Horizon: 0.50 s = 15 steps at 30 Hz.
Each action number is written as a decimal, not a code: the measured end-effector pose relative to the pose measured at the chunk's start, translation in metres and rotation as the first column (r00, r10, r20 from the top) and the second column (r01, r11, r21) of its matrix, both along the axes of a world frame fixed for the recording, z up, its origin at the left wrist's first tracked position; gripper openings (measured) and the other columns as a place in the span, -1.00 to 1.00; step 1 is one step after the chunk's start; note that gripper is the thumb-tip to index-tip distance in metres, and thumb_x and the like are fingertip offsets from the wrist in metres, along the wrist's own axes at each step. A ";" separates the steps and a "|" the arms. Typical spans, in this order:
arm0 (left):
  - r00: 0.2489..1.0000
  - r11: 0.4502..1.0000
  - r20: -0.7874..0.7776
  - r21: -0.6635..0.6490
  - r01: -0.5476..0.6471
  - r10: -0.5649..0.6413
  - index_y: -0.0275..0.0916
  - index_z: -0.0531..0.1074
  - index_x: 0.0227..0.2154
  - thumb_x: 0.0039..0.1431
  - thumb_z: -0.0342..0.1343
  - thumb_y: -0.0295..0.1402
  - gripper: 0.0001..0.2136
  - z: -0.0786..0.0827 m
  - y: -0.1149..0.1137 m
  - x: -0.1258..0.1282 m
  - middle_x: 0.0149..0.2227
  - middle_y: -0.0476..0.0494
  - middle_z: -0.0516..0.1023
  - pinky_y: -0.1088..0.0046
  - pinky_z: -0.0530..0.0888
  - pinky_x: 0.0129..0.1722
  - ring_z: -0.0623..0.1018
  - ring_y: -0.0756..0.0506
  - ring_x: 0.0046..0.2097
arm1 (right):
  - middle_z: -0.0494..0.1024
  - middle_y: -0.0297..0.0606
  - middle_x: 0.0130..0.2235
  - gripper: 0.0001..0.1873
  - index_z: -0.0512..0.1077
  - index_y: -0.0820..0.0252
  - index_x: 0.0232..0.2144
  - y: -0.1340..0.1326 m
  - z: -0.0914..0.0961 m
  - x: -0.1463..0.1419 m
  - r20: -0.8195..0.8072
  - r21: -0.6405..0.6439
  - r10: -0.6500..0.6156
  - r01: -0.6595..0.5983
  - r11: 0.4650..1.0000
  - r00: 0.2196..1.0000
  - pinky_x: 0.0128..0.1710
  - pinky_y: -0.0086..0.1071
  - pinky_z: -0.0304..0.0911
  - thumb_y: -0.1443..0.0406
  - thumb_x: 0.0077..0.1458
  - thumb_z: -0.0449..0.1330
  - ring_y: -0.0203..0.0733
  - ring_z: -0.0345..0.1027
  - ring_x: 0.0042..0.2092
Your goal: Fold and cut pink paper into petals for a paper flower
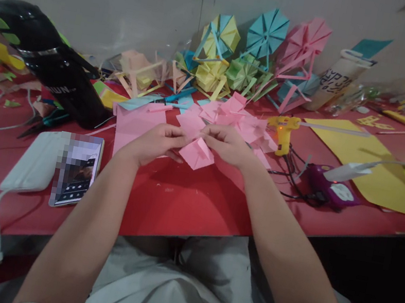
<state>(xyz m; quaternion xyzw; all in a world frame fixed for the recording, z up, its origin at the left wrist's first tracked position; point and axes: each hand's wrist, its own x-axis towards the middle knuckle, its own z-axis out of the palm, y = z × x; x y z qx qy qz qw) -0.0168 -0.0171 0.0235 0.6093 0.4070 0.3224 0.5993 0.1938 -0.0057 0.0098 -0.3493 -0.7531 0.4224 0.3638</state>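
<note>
A small folded piece of pink paper (pixel 197 155) is held between my two hands, above the front of the red table. My left hand (pixel 159 142) pinches its left side with thumb and fingers. On the opposite side, my right hand (pixel 225 144) grips the upper right edge, fingers curled over it. Just behind my hands lies a pile of folded pink paper pieces (pixel 234 118). Flat pink sheets (pixel 132 126) rest to the left, partly under my left forearm.
A yellow glue gun (pixel 283 132) with its stick stands right of the pile, near a purple power adapter (pixel 333 187). Yellow paper (pixel 375 171) lies at right. A phone (pixel 81 172), a white power bank (pixel 36 159) and a black bottle (pixel 57 63) are left. Folded paper umbrellas (pixel 267 33) line the wall.
</note>
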 end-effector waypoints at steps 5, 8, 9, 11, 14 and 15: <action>0.979 0.982 0.142 0.097 -0.164 0.149 -0.20 0.51 -0.34 -0.17 0.47 -0.11 -0.61 -0.003 0.001 0.004 -0.31 -0.08 0.60 0.35 0.63 -0.27 0.61 -0.09 -0.25 | 0.25 -0.38 -0.53 -0.66 0.29 0.13 -0.53 0.008 -0.008 0.000 -0.104 0.080 -0.217 0.225 0.971 0.971 -0.44 -0.35 0.04 0.10 0.20 0.14 -0.30 0.07 -0.46; 0.979 0.967 0.123 0.177 -0.183 0.163 -0.21 0.52 -0.30 -0.20 0.49 -0.15 -0.58 -0.006 0.002 0.007 -0.29 -0.10 0.61 0.33 0.63 -0.24 0.63 -0.12 -0.21 | 0.25 -0.37 -0.52 -0.66 0.30 0.14 -0.51 0.010 -0.011 -0.002 -0.134 0.106 -0.269 0.284 0.953 0.954 -0.43 -0.35 0.05 0.09 0.23 0.13 -0.29 0.09 -0.46; 0.975 0.959 0.129 0.196 -0.206 0.183 -0.21 0.51 -0.30 -0.21 0.49 -0.16 -0.58 -0.008 0.002 0.008 -0.29 -0.10 0.61 0.34 0.63 -0.25 0.63 -0.12 -0.21 | 0.27 -0.37 -0.51 -0.65 0.32 0.14 -0.50 0.010 -0.011 -0.002 -0.130 0.108 -0.272 0.286 0.952 0.953 -0.43 -0.34 0.06 0.07 0.24 0.13 -0.28 0.11 -0.45; 0.963 0.944 0.160 0.217 -0.250 0.219 -0.21 0.50 -0.31 -0.22 0.49 -0.19 -0.59 -0.010 0.004 0.009 -0.30 -0.09 0.61 0.34 0.63 -0.26 0.64 -0.12 -0.24 | 0.29 -0.36 -0.50 -0.63 0.33 0.14 -0.47 0.009 -0.011 -0.004 -0.128 0.110 -0.265 0.279 0.954 0.956 -0.43 -0.35 0.08 0.03 0.25 0.13 -0.29 0.13 -0.45; 0.959 0.944 0.192 0.218 -0.249 0.208 -0.21 0.51 -0.32 -0.19 0.48 -0.20 -0.62 -0.013 0.005 0.010 -0.32 -0.08 0.63 0.33 0.64 -0.27 0.65 -0.14 -0.25 | 0.29 -0.38 -0.53 -0.54 0.34 0.13 -0.49 0.010 -0.012 -0.005 -0.159 0.133 -0.249 0.271 0.953 0.955 -0.47 -0.37 0.09 -0.08 0.23 0.15 -0.31 0.13 -0.48; 0.960 0.946 0.196 0.217 -0.242 0.201 -0.21 0.53 -0.32 -0.18 0.48 -0.20 -0.63 -0.013 0.006 0.011 -0.33 -0.08 0.64 0.32 0.65 -0.26 0.66 -0.15 -0.25 | 0.29 -0.39 -0.54 -0.51 0.34 0.14 -0.50 0.011 -0.012 -0.005 -0.171 0.150 -0.248 0.274 0.950 0.953 -0.47 -0.37 0.10 -0.11 0.21 0.16 -0.32 0.13 -0.49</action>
